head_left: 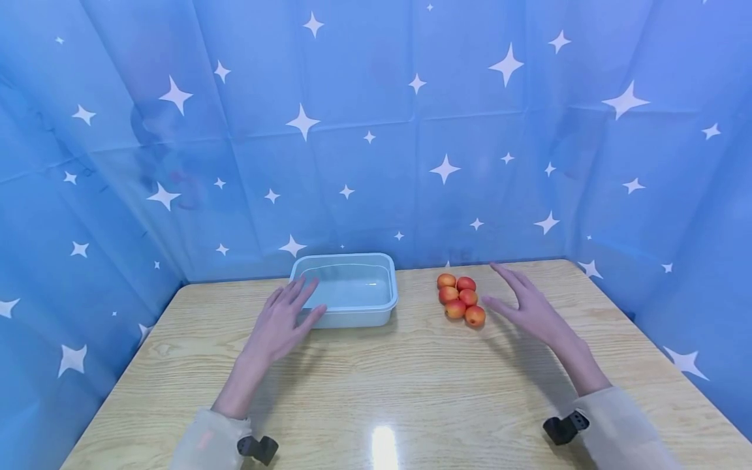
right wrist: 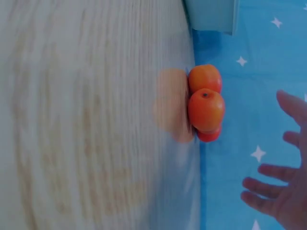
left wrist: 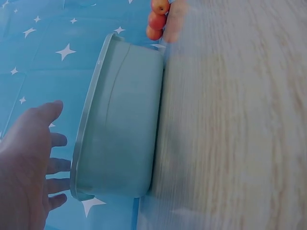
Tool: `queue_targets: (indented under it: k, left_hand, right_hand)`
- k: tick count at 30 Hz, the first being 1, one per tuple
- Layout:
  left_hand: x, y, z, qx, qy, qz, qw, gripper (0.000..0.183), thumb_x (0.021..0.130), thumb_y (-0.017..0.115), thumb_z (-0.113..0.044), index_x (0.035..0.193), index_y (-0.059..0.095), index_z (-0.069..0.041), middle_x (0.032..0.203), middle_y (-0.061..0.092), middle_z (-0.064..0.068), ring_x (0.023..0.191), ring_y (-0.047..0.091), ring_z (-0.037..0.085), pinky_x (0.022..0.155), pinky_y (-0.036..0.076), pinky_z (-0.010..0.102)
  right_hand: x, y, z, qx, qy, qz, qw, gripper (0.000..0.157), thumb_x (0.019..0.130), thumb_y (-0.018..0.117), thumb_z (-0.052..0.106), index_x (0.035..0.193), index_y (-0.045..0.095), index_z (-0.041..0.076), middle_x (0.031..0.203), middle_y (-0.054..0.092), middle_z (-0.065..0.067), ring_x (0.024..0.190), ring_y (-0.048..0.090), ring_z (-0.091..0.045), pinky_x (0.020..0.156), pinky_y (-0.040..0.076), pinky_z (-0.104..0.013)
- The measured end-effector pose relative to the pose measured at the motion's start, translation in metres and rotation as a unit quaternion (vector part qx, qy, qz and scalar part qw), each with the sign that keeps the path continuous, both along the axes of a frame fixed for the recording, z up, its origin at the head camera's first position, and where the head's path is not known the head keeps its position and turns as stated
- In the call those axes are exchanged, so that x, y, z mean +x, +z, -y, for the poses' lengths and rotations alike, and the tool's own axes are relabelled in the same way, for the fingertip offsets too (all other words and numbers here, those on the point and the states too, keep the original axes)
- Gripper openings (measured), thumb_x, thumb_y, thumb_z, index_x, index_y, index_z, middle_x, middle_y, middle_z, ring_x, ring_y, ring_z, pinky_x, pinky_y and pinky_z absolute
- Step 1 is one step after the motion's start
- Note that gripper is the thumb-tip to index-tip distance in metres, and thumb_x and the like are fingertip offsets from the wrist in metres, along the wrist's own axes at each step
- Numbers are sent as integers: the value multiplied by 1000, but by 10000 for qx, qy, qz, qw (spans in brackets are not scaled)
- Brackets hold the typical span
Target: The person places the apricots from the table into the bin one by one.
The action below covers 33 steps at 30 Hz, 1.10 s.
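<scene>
Bordering the wood-grained table (head_left: 399, 378), starry curtains (head_left: 364, 78) are hung; near basin (head_left: 352, 318) and fruits (head_left: 467, 297), left hand (head_left: 283, 325) and right hand (head_left: 533, 312) are held released, fingers spread.

So both hands are up in front of the person, well apart, with the arms angling in a bit toward each other. The left hand (head_left: 286, 323) has its fingers loosely spread, pointing forward and slightly right, thumb sticking out toward the middle. The right hand (head_left: 533, 312) is kinda the mirror of that, fingers reaching forward and left, with a nice wide gap between thumb and index. Left wrist (head_left: 239, 384) and right wrist (head_left: 580, 367) are both bare, and the fingers look pretty relaxed.
</scene>
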<state>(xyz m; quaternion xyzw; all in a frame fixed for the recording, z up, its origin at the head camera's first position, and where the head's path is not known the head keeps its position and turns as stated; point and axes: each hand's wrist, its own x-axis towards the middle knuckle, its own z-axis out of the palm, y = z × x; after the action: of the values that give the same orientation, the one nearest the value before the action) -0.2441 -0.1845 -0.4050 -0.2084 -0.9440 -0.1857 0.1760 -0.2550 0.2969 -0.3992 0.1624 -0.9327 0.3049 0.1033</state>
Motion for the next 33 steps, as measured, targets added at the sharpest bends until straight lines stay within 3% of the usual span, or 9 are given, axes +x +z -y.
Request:
queue_targets:
  k: [5,10,17,25,33]
  left_hand:
    - [-2,-5,1,21,-143,-52,9999,64,103,52,-48,154,43,-11,156,39,20,141,41,38,117,24,56]
    - [-3,-8,1,133,-312,-190,9992,61,101,59,-44,151,48,-10,150,47,21,136,46,43,114,28,57]
    - [-6,-14,0,493,-607,-392,9962,51,100,63,-35,142,56,-7,142,56,20,130,51,42,111,33,56]
    - [-7,-16,-1,809,-645,-370,9939,41,99,66,-31,133,64,-8,134,63,13,128,54,36,109,36,55]
    - [-8,-18,-1,1044,-630,-349,9919,31,98,68,-28,123,69,-9,120,68,8,118,58,34,104,40,54]
  right_hand:
    - [-2,-6,-1,-91,105,7,9999,74,97,67,37,157,33,10,149,42,-27,125,47,-51,96,40,-70]
    - [-5,-10,0,-132,306,-33,9994,65,96,69,32,151,43,6,135,53,-29,114,56,-51,91,47,-63]
    - [-11,-16,3,-266,551,73,9981,54,94,73,25,138,55,0,123,60,-27,105,61,-46,88,52,-57]
    - [-10,-20,6,-248,664,205,9973,41,92,77,22,124,64,1,115,65,-21,95,66,-32,81,55,-48]
    - [-12,-21,6,-122,801,467,9956,40,92,76,19,127,65,3,115,64,-20,90,67,-25,79,55,-41]
